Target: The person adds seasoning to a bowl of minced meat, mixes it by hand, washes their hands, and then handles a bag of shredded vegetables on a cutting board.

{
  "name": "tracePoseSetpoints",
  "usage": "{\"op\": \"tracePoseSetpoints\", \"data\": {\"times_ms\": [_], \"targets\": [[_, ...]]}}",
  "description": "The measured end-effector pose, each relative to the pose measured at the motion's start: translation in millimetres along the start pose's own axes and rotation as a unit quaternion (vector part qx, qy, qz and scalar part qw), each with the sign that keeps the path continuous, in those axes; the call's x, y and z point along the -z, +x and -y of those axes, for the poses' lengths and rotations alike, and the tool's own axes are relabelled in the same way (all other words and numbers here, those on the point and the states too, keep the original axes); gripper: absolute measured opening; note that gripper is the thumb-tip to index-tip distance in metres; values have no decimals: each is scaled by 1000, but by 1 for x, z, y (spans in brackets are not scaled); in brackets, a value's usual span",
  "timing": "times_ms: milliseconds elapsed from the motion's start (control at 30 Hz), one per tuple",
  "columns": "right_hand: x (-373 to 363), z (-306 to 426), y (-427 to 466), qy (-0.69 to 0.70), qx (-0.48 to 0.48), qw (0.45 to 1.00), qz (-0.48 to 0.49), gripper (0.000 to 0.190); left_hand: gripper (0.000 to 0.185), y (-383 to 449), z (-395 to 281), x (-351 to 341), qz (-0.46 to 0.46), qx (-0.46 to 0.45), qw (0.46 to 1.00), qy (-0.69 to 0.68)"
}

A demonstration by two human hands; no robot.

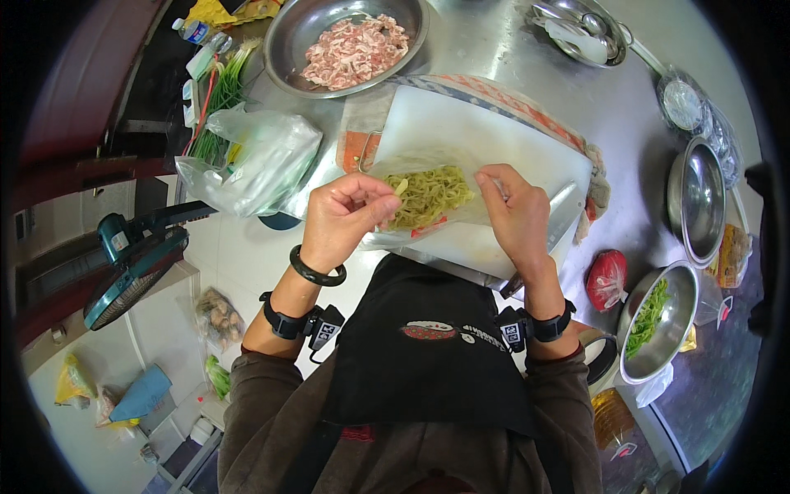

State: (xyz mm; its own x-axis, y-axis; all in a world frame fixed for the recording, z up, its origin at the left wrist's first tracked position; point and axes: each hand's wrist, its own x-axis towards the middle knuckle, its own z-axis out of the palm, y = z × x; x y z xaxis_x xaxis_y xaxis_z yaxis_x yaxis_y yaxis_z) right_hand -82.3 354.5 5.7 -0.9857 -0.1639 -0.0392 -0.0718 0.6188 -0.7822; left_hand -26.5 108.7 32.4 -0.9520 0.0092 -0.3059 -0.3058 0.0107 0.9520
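A clear plastic bag [426,162] of shredded yellow-green vegetable [432,194] lies opened at the near side of a white cutting board [481,123]. Between the thumb and fingers of my left hand [352,207] is a small pale piece of vegetable [401,187], held at the bag's left side. My right hand [515,207] pinches the bag's right edge. Just beyond that hand a wide-bladed knife [560,210] rests on the board, its handle partly hidden by my right wrist.
Sliced raw meat [358,52] fills part of a steel bowl [278,62] at the far left. Left of the board sit a plastic bag [253,154] and green onions [225,92]. Steel bowls [679,197], a red bag [607,279] and cut green vegetable [648,318] stand at right.
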Motion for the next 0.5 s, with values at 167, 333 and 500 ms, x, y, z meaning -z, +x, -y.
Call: {"op": "tracePoseSetpoints", "data": {"times_ms": [167,333,500], "targets": [[0,0,0,-8,-5,1000,6,16,12,-17,-48,-18,83,-59,993,-65],[-3,2,-1,14,33,999,-20,15,14,-26,-105,-46,431,-297,844,-113],[-1,4,-3,-21,29,999,-11,14,11,-35,-132,-75,445,-381,789,-186]]}}
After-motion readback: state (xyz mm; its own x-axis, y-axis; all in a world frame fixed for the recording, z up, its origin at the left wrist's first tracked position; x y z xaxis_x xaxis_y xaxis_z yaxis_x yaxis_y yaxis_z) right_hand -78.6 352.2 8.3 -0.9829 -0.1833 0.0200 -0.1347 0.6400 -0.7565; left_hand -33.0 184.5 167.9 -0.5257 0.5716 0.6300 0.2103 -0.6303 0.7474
